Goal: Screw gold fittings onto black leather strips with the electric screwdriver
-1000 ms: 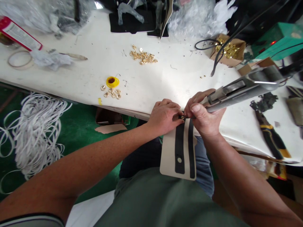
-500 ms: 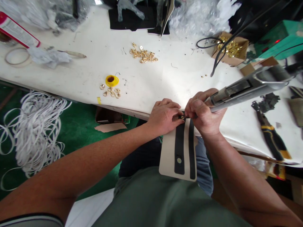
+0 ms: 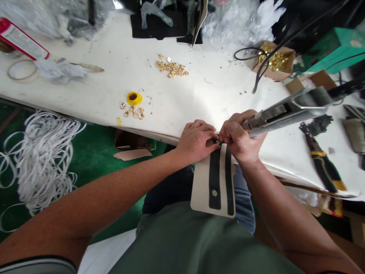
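The panel (image 3: 199,190), over the lap at the table's (image 3: 114,57) near edge, looks light, fairly stiff and best taken by its sides, its black strap (image 3: 215,173) probably softer. The left hand's (image 3: 195,140) thumb and forefinger bend nearly together at the strap's far end, gripping or merely steadying, I cannot tell; the right hand's (image 3: 242,135) fingers wrap the likely heavy, smooth tool (image 3: 288,112). Hands hide the tool's tip and the panel's far end.

A person's left hand (image 3: 196,140) arches palm down, thumb (image 3: 212,147) and index finger (image 3: 210,135) pointed toward the right hand (image 3: 240,134), which curls tightly just beside them. Behind the wrists, the left forearm (image 3: 125,180) and right forearm (image 3: 281,199) slant inward, bare.
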A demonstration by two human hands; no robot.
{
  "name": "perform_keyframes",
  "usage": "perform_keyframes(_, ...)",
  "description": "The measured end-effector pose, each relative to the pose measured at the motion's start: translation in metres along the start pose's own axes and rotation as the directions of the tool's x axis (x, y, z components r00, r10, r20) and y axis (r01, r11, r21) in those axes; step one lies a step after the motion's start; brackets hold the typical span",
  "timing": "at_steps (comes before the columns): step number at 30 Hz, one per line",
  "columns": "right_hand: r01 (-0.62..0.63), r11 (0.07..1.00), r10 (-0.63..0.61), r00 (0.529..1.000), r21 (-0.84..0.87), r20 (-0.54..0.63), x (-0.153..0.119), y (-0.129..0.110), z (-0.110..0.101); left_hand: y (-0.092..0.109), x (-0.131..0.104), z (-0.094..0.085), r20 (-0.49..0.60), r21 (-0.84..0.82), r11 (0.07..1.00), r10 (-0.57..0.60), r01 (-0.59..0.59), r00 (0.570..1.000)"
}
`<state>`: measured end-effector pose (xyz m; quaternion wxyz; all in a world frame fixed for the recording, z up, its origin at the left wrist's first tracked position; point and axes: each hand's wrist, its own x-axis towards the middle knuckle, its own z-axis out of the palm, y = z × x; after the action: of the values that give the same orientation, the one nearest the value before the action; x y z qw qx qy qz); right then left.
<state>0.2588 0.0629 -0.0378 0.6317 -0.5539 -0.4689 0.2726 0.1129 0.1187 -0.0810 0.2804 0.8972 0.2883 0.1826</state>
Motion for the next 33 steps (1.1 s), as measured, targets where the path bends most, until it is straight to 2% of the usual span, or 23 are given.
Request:
perform_keyframes(9,0.052,0.998,-0.051,0.999,0.037,-0.011,-0.001,0.007,0.0,0.001,-0.002,0.003,-0.033,0.036,0.999,-0.012,0.013,0.999)
perform_keyframes(12,0.08,0.996,-0.078,0.996,0.031,-0.046,0.0,0.008,0.003,0.0,-0.002,0.004,-0.028,0.035,0.999,0.007,-0.006,1.0)
perform_keyframes(17,0.04,0.998,-0.044,0.995,-0.043,-0.089,0.001,0.01,0.005,-0.001,-0.002,0.002,-0.008,0.007,1.0,0.003,-0.003,1.0)
perform_keyframes(25,0.014,1.0,-0.016,0.988,-0.015,-0.152,-0.002,0.014,0.007,0.0,-0.002,0.003,-0.038,0.017,1.0,0.012,-0.012,0.999)
perform_keyframes(29,-0.105,0.991,0.098,0.992,-0.085,-0.074,-0.001,0.002,0.009,0.003,-0.003,0.002,-0.033,0.057,0.998,-0.007,0.009,0.999)
perform_keyframes(33,-0.156,0.984,0.158,0.987,-0.086,0.019,0.013,-0.015,0.001,0.002,-0.002,0.001,-0.035,0.049,0.999,0.0,0.002,0.999)
